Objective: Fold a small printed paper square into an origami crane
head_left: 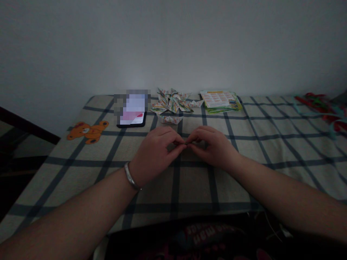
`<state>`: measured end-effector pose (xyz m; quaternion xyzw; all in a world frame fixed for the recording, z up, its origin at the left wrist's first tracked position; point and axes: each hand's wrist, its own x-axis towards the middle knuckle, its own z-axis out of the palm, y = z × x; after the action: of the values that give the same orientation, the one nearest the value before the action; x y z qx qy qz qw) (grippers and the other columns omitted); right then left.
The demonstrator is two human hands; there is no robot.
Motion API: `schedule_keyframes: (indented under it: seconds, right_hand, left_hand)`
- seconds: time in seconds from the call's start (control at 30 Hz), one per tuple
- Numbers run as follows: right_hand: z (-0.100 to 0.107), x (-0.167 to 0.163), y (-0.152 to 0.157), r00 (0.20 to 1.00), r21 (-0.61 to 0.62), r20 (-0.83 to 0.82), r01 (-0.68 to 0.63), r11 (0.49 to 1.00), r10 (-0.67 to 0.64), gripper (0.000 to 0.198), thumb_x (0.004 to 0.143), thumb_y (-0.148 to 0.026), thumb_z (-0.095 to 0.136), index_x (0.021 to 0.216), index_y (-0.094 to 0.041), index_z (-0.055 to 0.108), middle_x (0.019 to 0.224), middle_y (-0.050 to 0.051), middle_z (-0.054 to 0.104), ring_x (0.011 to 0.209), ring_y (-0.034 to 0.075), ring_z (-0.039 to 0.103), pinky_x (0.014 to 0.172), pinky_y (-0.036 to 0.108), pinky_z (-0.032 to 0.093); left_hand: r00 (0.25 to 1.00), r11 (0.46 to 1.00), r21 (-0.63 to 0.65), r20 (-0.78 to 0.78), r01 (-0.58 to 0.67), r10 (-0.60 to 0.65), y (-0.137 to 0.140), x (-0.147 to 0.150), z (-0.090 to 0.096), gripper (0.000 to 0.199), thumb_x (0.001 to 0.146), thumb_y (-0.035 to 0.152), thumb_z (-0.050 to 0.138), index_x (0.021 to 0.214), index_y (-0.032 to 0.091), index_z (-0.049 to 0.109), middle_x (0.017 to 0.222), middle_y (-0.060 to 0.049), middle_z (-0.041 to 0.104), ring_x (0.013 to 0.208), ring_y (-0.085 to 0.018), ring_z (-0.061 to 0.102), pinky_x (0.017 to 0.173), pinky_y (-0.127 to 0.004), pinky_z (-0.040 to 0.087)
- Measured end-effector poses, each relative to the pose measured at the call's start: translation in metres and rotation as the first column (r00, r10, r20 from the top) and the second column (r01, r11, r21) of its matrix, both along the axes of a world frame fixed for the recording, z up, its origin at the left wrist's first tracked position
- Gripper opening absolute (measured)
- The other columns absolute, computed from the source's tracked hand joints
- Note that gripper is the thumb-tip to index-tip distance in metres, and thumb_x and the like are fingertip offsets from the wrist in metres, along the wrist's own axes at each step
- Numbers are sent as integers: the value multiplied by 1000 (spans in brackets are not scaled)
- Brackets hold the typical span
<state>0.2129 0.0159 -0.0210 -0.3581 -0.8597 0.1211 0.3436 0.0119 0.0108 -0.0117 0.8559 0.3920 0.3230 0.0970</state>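
Observation:
My left hand (159, 150) and my right hand (213, 144) meet fingertip to fingertip above the middle of the checked tablecloth (189, 187). Thumb and fingers of each are pinched together. Something small and dark sits between the tips, too tiny and dim to name, mostly hidden by the fingers. A silver bracelet (131, 177) circles my left wrist. Just beyond my hands lies a folded paper piece (170, 119), printed and boat-like. Behind it is a heap of similar pointed folded paper pieces (175, 102).
A phone with a lit screen (132, 110) lies left of the heap. To the right is a stack of printed paper sheets (220, 101). An orange bear cutout (88, 132) lies near the left edge. Red and green ribbon-like things (322, 108) lie far right. A wall (189, 43) rises behind the table.

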Motion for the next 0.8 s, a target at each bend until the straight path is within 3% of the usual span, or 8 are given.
schedule_keyframes:
  seconds: [0.33, 0.6, 0.8]
  right_hand:
    - [2, -2, -3, 999, -13, 39, -2, 1000, 3, 6, 76, -15, 58, 81, -19, 58, 81, 1, 58, 75, 13, 53, 65, 25, 41]
    - [1, 0, 1, 1000, -44, 7, 0, 999, 0, 10, 76, -11, 53, 82, -19, 55, 84, 2, 59, 75, 14, 54, 65, 26, 43]
    - [1, -4, -2, 999, 99, 37, 3, 995, -6, 9, 78, -15, 59, 85, -19, 58, 82, 1, 62, 81, 16, 54, 75, 29, 43]
  left_hand:
    - [997, 998, 13, -64, 53, -52, -1, 2, 1, 10, 85, 21, 59, 76, 17, 61, 81, -2, 61, 83, -17, 55, 76, -31, 42]
    - [999, 1000, -11, 46, 16, -16, 3, -2, 0, 7, 83, 18, 61, 77, 16, 61, 78, 0, 59, 78, -14, 56, 72, -27, 42]
    - [999, 996, 71, -28, 45, -43, 1, 0, -1, 7, 84, 20, 62, 78, 16, 62, 78, -1, 59, 80, -17, 55, 73, -30, 41]
